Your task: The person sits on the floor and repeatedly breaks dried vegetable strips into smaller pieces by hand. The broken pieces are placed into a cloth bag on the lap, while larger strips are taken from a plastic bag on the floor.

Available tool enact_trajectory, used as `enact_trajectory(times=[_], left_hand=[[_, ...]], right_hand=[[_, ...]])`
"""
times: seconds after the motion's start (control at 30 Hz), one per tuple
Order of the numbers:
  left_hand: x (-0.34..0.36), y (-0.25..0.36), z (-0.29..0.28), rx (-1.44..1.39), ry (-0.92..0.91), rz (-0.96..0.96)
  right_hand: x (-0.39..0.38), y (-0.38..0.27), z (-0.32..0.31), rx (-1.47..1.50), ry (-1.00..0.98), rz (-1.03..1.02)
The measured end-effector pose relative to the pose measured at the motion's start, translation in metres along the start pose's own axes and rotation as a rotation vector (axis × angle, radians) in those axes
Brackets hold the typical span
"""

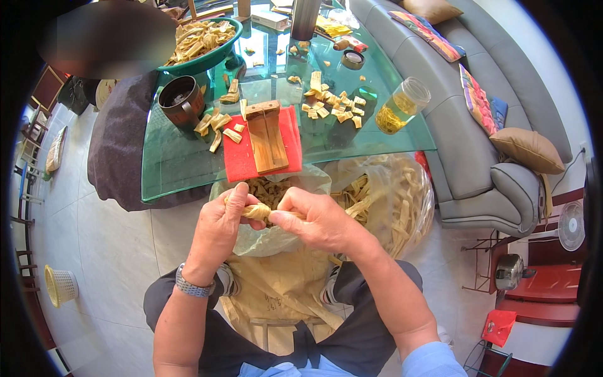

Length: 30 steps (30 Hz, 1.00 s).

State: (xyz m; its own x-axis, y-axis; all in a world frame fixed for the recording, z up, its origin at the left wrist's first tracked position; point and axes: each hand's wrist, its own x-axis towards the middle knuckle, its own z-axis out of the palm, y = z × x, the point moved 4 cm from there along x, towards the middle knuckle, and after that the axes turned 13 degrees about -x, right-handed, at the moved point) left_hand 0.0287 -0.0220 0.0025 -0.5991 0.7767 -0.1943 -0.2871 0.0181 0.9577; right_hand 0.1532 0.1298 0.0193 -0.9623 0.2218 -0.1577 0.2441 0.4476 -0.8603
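Observation:
Over a pale plastic bag (319,181), both my hands are closed on one pale yellow dried strip (256,212), which looks twisted or folded. My left hand (223,220) grips its left end with thumb and fingers. My right hand (320,221) pinches the other end, partly hiding it. Dried pieces (267,190) lie in the bag below. Just beyond, on the glass table (169,169), a grooved wooden block (267,141) with a raised crosspiece rests on a folded red cloth (236,157). Neither hand touches the block.
A clear bag of long strips (405,210) stands to the right. Short cut pieces (339,103) are scattered across the table. A dark mug (182,103), an open jar (402,103) and a green basin of strips (204,41) stand there too. A grey sofa (461,157) borders the right.

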Motion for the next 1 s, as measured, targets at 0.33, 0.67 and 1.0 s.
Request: enact_trajectory(times=[0.33, 0.67, 1.0], left_hand=[[-0.011, 0.028, -0.014, 0.351, -0.431, -0.059], [-0.014, -0.016, 0.007, 0.608, -0.591, -0.104], [-0.052, -0.016, 0.003, 0.58, -0.843, -0.281]], right_hand=[[-0.003, -0.002, 0.017, -0.282, 0.168, -0.347], [-0.002, 0.009, 0.033, -0.439, -0.034, -0.357], [-0.038, -0.002, 0.031, -0.32, -0.267, -0.387]])
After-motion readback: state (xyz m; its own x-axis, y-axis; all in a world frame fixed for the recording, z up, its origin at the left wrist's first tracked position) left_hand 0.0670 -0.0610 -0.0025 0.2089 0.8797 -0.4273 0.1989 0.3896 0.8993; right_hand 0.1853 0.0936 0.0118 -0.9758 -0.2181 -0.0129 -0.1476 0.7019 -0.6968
